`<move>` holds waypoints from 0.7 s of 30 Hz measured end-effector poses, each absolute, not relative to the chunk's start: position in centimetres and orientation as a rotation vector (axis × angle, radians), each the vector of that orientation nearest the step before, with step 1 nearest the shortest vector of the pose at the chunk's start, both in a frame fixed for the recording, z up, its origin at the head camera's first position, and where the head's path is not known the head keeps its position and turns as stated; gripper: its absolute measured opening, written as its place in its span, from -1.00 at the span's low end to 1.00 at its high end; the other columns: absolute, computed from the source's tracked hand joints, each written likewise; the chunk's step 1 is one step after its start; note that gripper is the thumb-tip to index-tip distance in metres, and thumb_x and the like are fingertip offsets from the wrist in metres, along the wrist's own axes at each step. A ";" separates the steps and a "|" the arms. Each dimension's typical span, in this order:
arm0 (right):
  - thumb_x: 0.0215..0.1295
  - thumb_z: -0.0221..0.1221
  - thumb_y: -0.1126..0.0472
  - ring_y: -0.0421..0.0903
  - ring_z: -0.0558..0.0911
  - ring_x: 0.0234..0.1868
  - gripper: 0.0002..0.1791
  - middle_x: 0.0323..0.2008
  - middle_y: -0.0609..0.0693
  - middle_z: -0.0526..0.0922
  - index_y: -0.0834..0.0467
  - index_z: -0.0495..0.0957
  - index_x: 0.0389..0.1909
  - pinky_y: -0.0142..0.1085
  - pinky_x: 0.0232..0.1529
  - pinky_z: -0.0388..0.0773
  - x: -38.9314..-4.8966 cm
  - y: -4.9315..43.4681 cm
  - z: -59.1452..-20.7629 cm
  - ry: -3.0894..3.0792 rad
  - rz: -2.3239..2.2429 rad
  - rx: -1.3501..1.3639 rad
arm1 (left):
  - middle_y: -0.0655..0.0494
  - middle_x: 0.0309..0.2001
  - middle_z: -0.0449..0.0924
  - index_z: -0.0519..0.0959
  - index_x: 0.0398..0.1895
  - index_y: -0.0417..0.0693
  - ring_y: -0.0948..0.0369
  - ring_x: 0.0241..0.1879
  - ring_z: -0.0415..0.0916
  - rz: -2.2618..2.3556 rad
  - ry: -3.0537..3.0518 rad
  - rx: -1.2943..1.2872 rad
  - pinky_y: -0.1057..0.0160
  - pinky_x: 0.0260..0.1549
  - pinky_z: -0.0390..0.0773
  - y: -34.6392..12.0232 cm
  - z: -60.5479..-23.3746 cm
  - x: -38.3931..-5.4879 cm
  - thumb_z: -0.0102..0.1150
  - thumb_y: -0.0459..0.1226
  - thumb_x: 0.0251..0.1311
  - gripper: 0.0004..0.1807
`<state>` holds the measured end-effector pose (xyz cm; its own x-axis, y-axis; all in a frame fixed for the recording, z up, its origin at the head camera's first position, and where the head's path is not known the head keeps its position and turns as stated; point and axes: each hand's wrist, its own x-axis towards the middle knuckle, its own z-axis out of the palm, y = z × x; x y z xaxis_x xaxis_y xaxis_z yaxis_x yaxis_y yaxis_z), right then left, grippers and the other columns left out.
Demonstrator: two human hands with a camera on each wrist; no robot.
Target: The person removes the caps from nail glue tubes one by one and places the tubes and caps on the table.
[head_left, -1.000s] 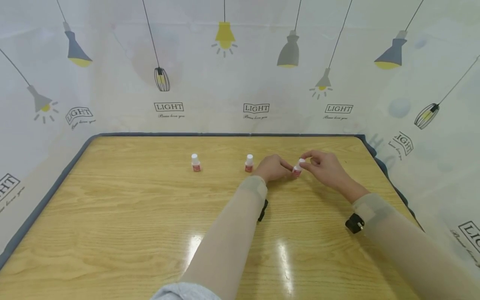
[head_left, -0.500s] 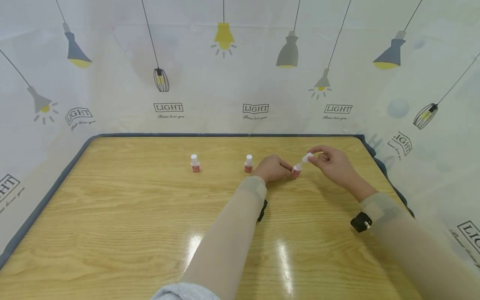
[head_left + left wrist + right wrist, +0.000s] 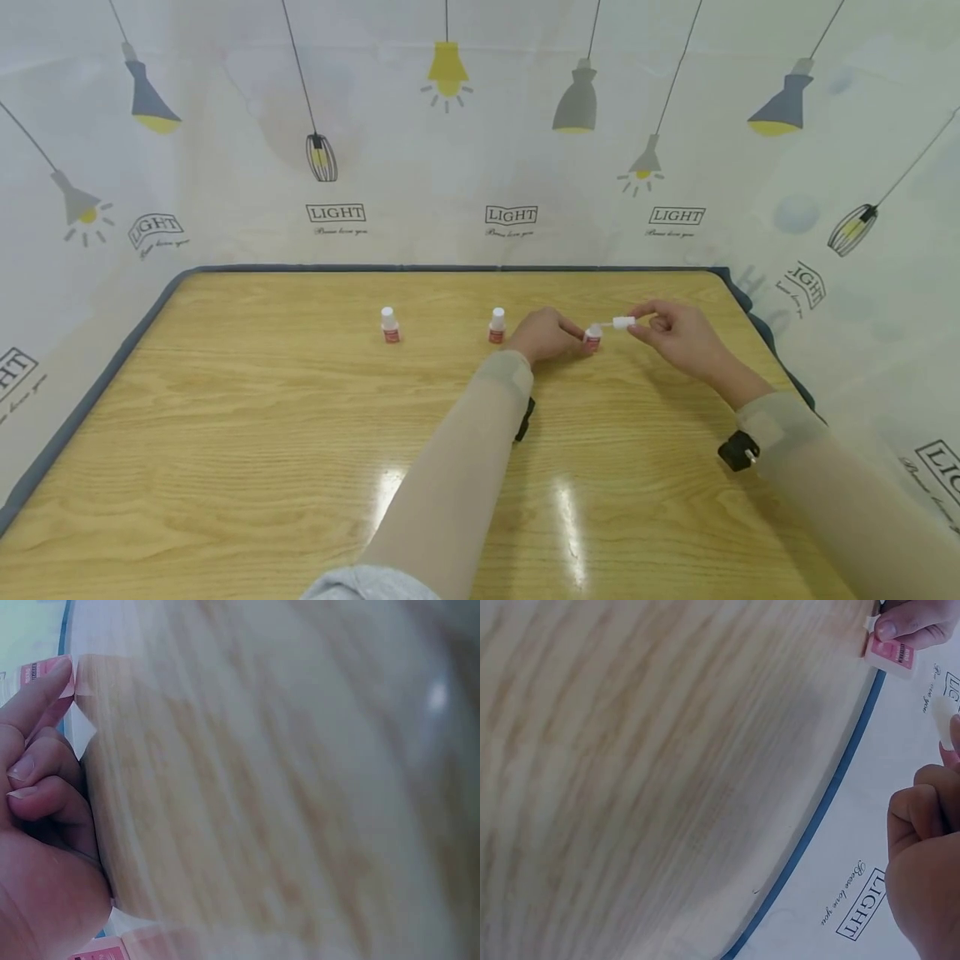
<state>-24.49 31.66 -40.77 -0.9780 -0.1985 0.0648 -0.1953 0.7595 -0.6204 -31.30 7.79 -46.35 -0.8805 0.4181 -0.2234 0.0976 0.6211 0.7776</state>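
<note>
My left hand (image 3: 547, 335) holds a small white bottle (image 3: 592, 339) with a red label low at its sides, upright on the table. Its top is uncapped, and the label (image 3: 892, 652) also shows in the right wrist view. Just right of the bottle, my right hand (image 3: 678, 333) pinches a white cap (image 3: 623, 322) between thumb and fingers. The cap lies sideways, its thin pale stem (image 3: 607, 324) pointing left towards the bottle's mouth. In the right wrist view the cap (image 3: 943, 724) is partly cut off by the frame edge.
Two more capped bottles of the same kind stand on the wooden table (image 3: 300, 433): a middle bottle (image 3: 497, 327) close to my left wrist, and a left bottle (image 3: 390, 326) further off. Behind the table's dark edge hangs a lamp-printed sheet (image 3: 420, 167).
The right hand has lifted the cap off the bottle, drawn it to the right and tipped it sideways, baring its stem. The left hand stays on the bottle.
</note>
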 end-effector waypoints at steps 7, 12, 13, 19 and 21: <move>0.55 0.28 0.06 -0.23 0.17 -0.68 -0.72 -0.64 -0.12 0.27 0.16 0.63 0.08 -0.33 -0.61 0.21 -24.6 32.2 -41.6 2.933 -0.876 -0.400 | 0.28 0.18 0.76 0.86 -0.05 0.30 0.22 0.14 0.60 1.153 2.444 0.389 0.11 0.19 0.62 7.9 -46.4 -31.4 0.62 0.11 0.09 -0.63; 0.55 0.27 0.05 -0.21 0.21 -0.68 -0.70 -0.66 -0.11 0.30 0.15 0.63 0.10 -0.32 -0.57 0.24 -24.7 32.2 -41.9 2.937 -0.682 -0.464 | 0.28 0.20 0.76 0.86 -0.05 0.29 0.18 0.24 0.59 1.145 2.453 0.390 0.09 0.28 0.58 7.8 -46.1 -31.2 0.61 0.10 0.11 -0.64; 0.55 0.27 0.04 -0.20 0.22 -0.69 -0.70 -0.67 -0.11 0.31 0.14 0.63 0.11 -0.32 -0.57 0.25 -24.7 32.1 -42.0 2.935 -0.652 -0.467 | 0.27 0.20 0.76 0.86 -0.04 0.28 0.17 0.25 0.59 1.145 2.455 0.392 0.08 0.30 0.57 7.8 -46.1 -31.2 0.61 0.09 0.11 -0.64; 0.54 0.27 0.04 -0.18 0.28 -0.69 -0.69 -0.67 -0.09 0.38 0.16 0.64 0.09 -0.31 -0.57 0.27 -24.6 31.6 -42.1 2.946 -0.572 -0.527 | 0.26 0.18 0.77 0.86 -0.05 0.27 0.14 0.29 0.59 1.146 2.469 0.410 0.07 0.34 0.56 7.8 -46.1 -31.1 0.61 0.08 0.11 -0.65; 0.54 0.26 0.03 -0.18 0.28 -0.70 -0.68 -0.68 -0.09 0.38 0.17 0.64 0.09 -0.31 -0.58 0.27 -24.6 31.5 -42.1 2.952 -0.551 -0.540 | 0.27 0.18 0.77 0.86 -0.06 0.29 0.14 0.29 0.60 1.148 2.469 0.410 0.07 0.34 0.56 7.9 -46.2 -31.2 0.61 0.09 0.10 -0.65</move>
<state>-24.57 31.46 -42.14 -0.9334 -0.3581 -0.0236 -0.3254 0.8724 -0.3646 -31.16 7.86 -46.16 -0.8830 0.4149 -0.2196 0.0994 0.6224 0.7763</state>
